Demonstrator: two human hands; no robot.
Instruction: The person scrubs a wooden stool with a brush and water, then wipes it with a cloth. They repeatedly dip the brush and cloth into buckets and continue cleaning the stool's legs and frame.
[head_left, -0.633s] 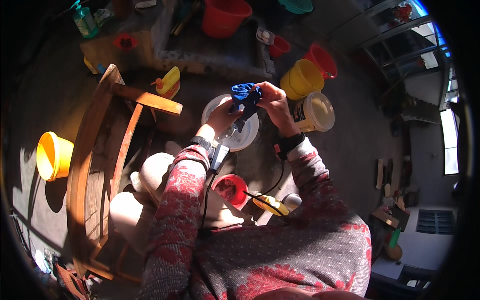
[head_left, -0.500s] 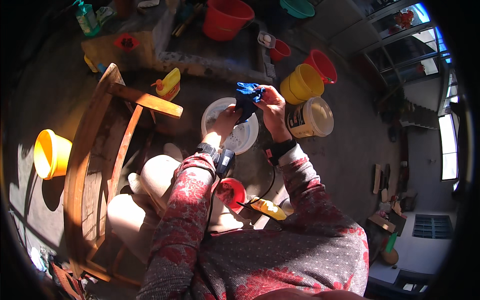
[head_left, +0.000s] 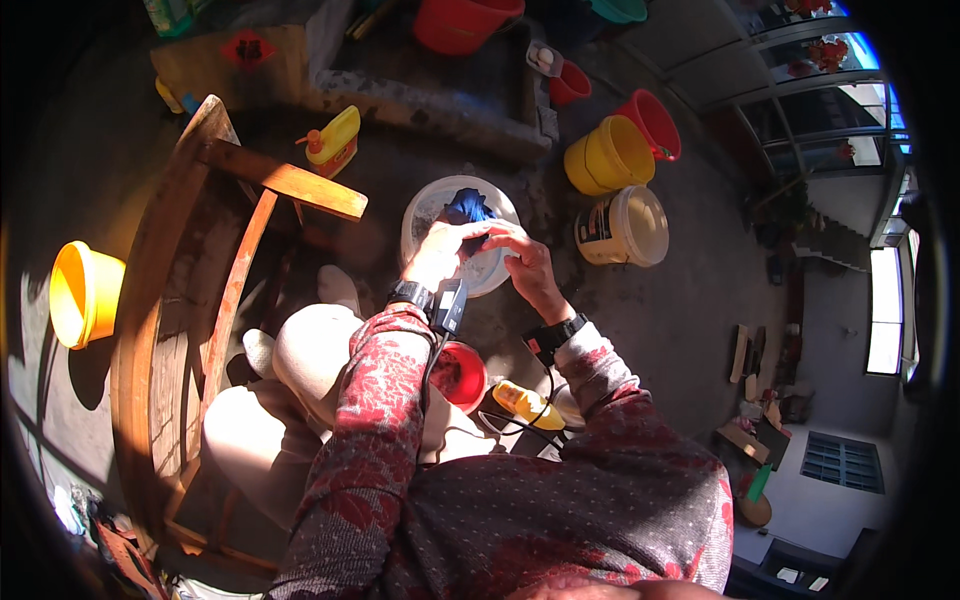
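Note:
A wet-looking dark blue cloth is bunched up over a round white basin with suds or water inside. My left hand is closed around the cloth's near side. From the right, my right hand meets it with bent fingers, pinching the cloth's near edge beside the left fingertips. The fingers partly hide that end of the cloth. Black straps with small devices sit on both wrists.
Right of the basin stand a cream bucket, a yellow bucket and a red bucket. A wooden bench lies left, near a yellow jug. By my knees are a red pail and a yellow packet.
Both hands have come down and closer together over the basin. The cloth, held up and partly spread before, is now bunched lower. The view has shifted slightly.

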